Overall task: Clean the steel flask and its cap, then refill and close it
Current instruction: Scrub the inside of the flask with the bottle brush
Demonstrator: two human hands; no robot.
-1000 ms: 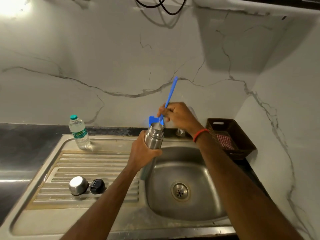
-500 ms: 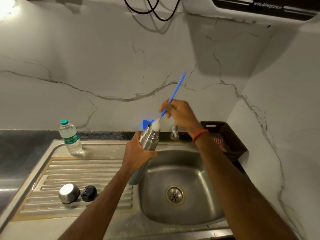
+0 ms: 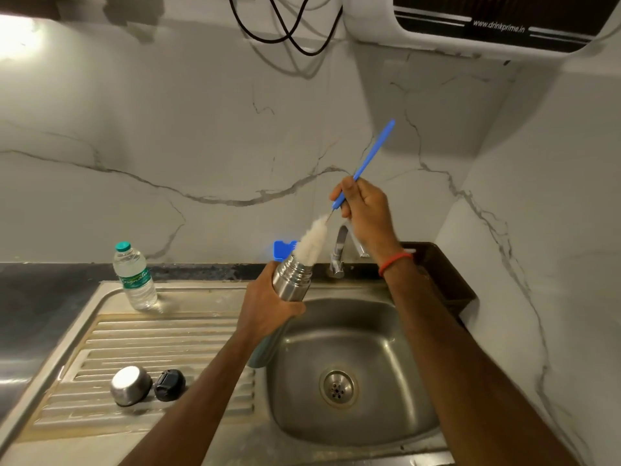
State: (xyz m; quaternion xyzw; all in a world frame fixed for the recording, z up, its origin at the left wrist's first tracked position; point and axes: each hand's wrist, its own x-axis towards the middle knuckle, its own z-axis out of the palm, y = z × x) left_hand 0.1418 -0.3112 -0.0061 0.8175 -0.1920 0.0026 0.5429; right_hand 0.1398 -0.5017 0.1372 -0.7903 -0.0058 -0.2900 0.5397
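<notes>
The flask [image 3: 291, 278] is held tilted over the left edge of the sink basin [image 3: 386, 334], its open mouth pointing up and away toward the wall. The left hand [image 3: 268, 309] grips it round the middle, fingers and thumb wrapped about the steel body, with the lower end showing below the hand. A brush [image 3: 368, 159] leans out of the mouth: the low end of its white bristles [image 3: 314, 238] sits inside the neck and the rest stands clear above it. The right hand [image 3: 364, 210] pinches the blue handle near its lower end, thumb and fingers curled round it, and the handle slants up to the right. A red band [image 3: 395, 262] circles that wrist. Just behind the flask stand a tap [image 3: 339, 250] and a small blue thing [image 3: 281, 250] against the wall. On the ribbed drainboard [image 3: 151, 341] to the left lie a steel cup [image 3: 130, 385], mouth down, and a black stopper [image 3: 169, 384], touching or nearly so. A water bottle [image 3: 134, 277] with a green cap stands upright at the drainboard's far corner. A brown basket [image 3: 447, 280] sits right of the sink. Above hang black cables [image 3: 285, 28] and a white purifier [image 3: 504, 25].
</notes>
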